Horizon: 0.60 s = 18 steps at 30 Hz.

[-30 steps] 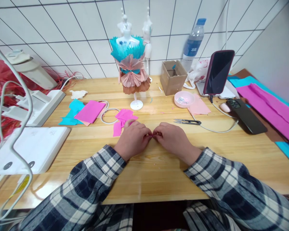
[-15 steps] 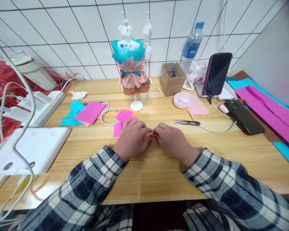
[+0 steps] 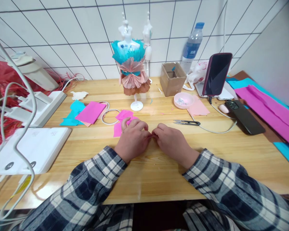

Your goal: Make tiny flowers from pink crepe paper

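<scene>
Two hands meet fingertip to fingertip over the tabletop [image 3: 159, 183], pinching a magenta sliver [image 3: 152, 135].
Left to right: a folded magenta sheet [image 3: 91, 112] lies between nine and ten o'clock from the meeting point, small magenta pieces [image 3: 124, 114] at ten, partly behind the left hand [image 3: 133, 138]. That hand's grip is pressed together on the sliver, which is nearly all hidden; the right hand [image 3: 172, 141] pinches it opposite. Snips [image 3: 187, 122] lie near two o'clock, beyond the right hand. At this size, light, even pressure and short finger movements seem best; a hard tug would likely tear it, and steady wrists should help.
</scene>
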Available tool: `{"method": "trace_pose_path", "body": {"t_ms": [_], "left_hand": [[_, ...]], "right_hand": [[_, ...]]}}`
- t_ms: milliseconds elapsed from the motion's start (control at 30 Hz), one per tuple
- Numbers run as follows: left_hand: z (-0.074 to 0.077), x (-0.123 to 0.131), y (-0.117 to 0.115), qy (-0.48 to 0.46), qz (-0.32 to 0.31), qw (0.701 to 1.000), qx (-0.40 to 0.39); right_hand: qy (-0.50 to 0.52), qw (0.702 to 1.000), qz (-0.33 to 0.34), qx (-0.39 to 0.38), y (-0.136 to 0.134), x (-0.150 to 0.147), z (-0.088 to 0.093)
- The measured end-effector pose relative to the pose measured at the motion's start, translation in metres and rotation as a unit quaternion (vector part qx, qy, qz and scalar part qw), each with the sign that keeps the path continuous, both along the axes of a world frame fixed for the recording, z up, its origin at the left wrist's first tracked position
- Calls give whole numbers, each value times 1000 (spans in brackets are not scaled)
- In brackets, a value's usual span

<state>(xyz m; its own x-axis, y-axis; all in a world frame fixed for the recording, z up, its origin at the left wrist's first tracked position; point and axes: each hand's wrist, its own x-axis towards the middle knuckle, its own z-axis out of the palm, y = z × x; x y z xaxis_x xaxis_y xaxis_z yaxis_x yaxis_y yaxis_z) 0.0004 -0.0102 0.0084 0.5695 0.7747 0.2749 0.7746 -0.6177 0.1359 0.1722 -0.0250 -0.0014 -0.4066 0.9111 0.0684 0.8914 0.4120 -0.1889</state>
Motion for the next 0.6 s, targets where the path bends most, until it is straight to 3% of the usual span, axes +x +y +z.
{"method": "trace_pose_path", "body": {"t_ms": [200, 300, 467, 600], "left_hand": [[2, 2, -2, 15, -24, 1000, -3], [2, -1, 0, 4, -28, 999, -14], [-5, -10, 8, -147, 3, 985, -94], [-10, -11, 9, -210, 58, 961, -169]], "right_hand": [[12, 1000, 8, -14, 0, -3, 0], [74, 997, 21, -4, 7, 9, 2], [138, 984, -78, 81, 33, 55, 3], [80, 994, -48, 53, 44, 73, 3]]}}
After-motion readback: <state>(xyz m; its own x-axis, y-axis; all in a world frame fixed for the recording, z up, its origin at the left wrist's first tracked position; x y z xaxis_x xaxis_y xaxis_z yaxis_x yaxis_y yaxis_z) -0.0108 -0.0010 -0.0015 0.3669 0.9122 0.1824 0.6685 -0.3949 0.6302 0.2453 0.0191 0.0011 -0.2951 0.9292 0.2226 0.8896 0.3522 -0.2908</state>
